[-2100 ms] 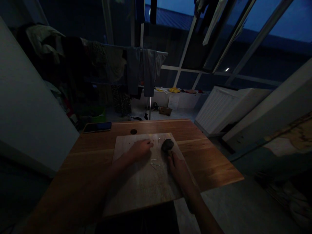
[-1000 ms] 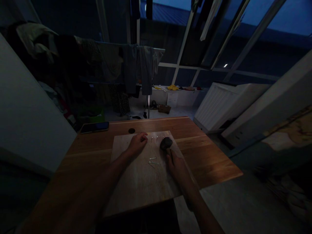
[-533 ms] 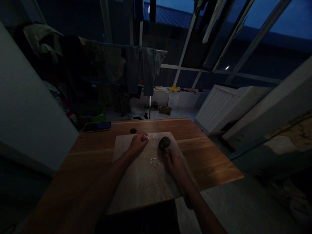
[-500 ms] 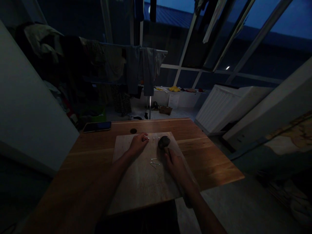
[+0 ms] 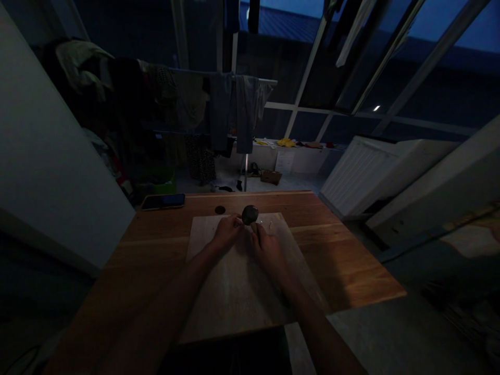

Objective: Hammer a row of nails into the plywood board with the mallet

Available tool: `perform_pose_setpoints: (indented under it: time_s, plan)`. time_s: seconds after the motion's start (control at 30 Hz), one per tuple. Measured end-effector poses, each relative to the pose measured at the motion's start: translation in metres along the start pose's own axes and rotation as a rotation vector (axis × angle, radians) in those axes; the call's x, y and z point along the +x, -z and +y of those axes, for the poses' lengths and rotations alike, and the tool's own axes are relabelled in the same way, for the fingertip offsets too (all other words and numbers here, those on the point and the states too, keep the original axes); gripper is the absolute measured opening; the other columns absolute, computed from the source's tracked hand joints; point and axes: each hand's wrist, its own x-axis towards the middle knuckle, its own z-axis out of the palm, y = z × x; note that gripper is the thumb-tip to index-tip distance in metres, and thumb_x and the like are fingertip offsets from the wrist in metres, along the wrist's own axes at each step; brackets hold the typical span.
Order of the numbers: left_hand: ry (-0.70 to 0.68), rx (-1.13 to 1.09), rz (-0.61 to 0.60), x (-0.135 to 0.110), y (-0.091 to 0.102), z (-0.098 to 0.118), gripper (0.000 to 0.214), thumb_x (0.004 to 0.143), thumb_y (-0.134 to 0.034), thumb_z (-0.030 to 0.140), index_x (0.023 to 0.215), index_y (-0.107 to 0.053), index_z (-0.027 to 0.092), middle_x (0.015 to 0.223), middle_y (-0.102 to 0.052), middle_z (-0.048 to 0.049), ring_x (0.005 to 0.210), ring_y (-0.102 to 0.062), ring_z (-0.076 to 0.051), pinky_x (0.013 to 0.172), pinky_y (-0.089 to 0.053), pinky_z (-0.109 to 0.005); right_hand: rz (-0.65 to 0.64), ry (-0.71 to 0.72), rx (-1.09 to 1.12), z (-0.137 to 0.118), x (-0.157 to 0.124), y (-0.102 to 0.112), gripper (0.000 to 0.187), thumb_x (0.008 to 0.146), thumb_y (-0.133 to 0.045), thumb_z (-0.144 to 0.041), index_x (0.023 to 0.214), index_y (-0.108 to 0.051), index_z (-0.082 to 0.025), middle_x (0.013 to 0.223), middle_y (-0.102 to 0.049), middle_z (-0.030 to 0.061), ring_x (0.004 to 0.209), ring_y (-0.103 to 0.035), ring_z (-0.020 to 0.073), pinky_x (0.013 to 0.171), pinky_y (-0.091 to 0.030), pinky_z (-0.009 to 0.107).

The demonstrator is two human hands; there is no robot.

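A pale wooden board lies on a brown wooden table. My left hand rests near the board's far edge with its fingers pinched together; what it pinches is too small and dark to name. My right hand is closed round the handle of a dark round-headed mallet, whose head sits just beside my left fingertips. A couple of small nails stand in the board to the right of the mallet head.
A phone lies at the table's far left corner, with a small dark round spot near it. Behind the table stand a clothes rack with hanging laundry, a white radiator and large windows. The room is very dark.
My right hand has brought the mallet head left and further away, up to my left fingertips. My left hand has stayed near the board's far edge. The loose nails mid-board are hidden now.
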Motion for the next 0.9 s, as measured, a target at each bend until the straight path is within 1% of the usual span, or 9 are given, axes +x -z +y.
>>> perform_pose_setpoints:
  time_s: [0.23, 0.4, 0.5, 0.57, 0.67, 0.7, 0.77, 0.87, 0.9]
  plan:
    - [0.010, -0.068, 0.006, -0.001, -0.002, -0.003, 0.029, 0.082, -0.067, 0.019, 0.110, -0.072, 0.019, 0.089, -0.080, -0.0033, 0.084, -0.074, -0.020, 0.079, -0.055, -0.030, -0.015, -0.007, 0.001, 0.003, -0.007, 0.012, 0.041, 0.104, -0.040, -0.029, 0.137, -0.058, -0.014, 0.094, -0.079, 0.0141, 0.083, -0.075, 0.0254, 0.068, -0.046, 0.028]
    - [-0.006, -0.048, 0.021, -0.001, -0.005, -0.005, 0.027, 0.080, -0.068, 0.017, 0.108, -0.071, 0.018, 0.093, -0.080, -0.0043, 0.082, -0.073, -0.019, 0.078, -0.055, -0.029, 0.009, -0.033, 0.042, 0.027, -0.028, 0.022, 0.041, 0.104, -0.038, -0.029, 0.136, -0.060, -0.015, 0.101, -0.079, 0.0140, 0.087, -0.074, 0.0258, 0.072, -0.048, 0.029]
    - [0.006, -0.030, 0.022, 0.000, -0.005, -0.002, 0.034, 0.078, -0.071, 0.018, 0.112, -0.069, 0.018, 0.096, -0.079, -0.0038, 0.075, -0.071, -0.017, 0.072, -0.054, -0.027, -0.019, -0.099, -0.022, 0.040, -0.039, 0.020, 0.042, 0.103, -0.038, -0.027, 0.135, -0.060, -0.012, 0.101, -0.078, 0.0157, 0.089, -0.074, 0.0271, 0.074, -0.049, 0.031]
    - [0.010, -0.007, 0.064, 0.000, -0.003, 0.001, 0.037, 0.078, -0.072, 0.021, 0.115, -0.067, 0.019, 0.097, -0.077, -0.0033, 0.071, -0.068, -0.015, 0.070, -0.054, -0.027, -0.001, -0.119, -0.030, 0.045, -0.043, 0.016, 0.042, 0.103, -0.037, -0.026, 0.134, -0.061, -0.011, 0.102, -0.078, 0.0162, 0.090, -0.074, 0.0270, 0.077, -0.049, 0.031]
    - [-0.079, 0.093, 0.181, -0.007, 0.001, 0.006, 0.027, 0.083, -0.069, 0.026, 0.110, -0.067, 0.020, 0.096, -0.074, -0.0027, 0.076, -0.066, -0.015, 0.077, -0.054, -0.029, 0.032, -0.103, -0.006, 0.046, -0.045, 0.012, 0.042, 0.103, -0.036, -0.025, 0.134, -0.061, -0.011, 0.106, -0.078, 0.0165, 0.091, -0.073, 0.0265, 0.079, -0.050, 0.032]
    - [-0.134, 0.127, 0.175, -0.011, 0.003, 0.008, 0.024, 0.085, -0.067, 0.026, 0.108, -0.067, 0.020, 0.095, -0.074, -0.0029, 0.079, -0.067, -0.016, 0.081, -0.054, -0.029, 0.035, -0.095, -0.001, 0.045, -0.046, 0.011, 0.042, 0.103, -0.036, -0.025, 0.135, -0.061, -0.011, 0.107, -0.078, 0.0169, 0.091, -0.074, 0.0265, 0.079, -0.050, 0.032]
    - [-0.257, 0.193, 0.022, -0.022, 0.006, 0.015, 0.020, 0.087, -0.063, 0.025, 0.106, -0.069, 0.020, 0.093, -0.074, -0.0040, 0.085, -0.068, -0.017, 0.084, -0.054, -0.029, 0.033, -0.089, -0.001, 0.045, -0.045, 0.011, 0.043, 0.103, -0.036, -0.025, 0.136, -0.060, -0.011, 0.106, -0.078, 0.0173, 0.089, -0.074, 0.0267, 0.077, -0.050, 0.032]
    - [-0.405, 0.357, -0.355, -0.037, 0.010, 0.029, 0.014, 0.085, -0.064, 0.022, 0.097, -0.072, 0.022, 0.092, -0.074, -0.0053, 0.089, -0.070, -0.020, 0.083, -0.053, -0.028, 0.017, -0.092, 0.002, 0.046, -0.045, 0.012, 0.043, 0.103, -0.036, -0.026, 0.136, -0.061, -0.012, 0.101, -0.079, 0.0158, 0.087, -0.074, 0.0266, 0.074, -0.049, 0.031]
    - [-0.435, 0.425, -0.438, -0.041, 0.011, 0.034, 0.013, 0.084, -0.064, 0.022, 0.095, -0.073, 0.023, 0.091, -0.074, -0.0057, 0.089, -0.070, -0.021, 0.083, -0.053, -0.029, 0.014, -0.097, 0.004, 0.046, -0.045, 0.012, 0.043, 0.104, -0.036, -0.027, 0.136, -0.061, -0.012, 0.099, -0.079, 0.0152, 0.086, -0.075, 0.0266, 0.073, -0.049, 0.031]
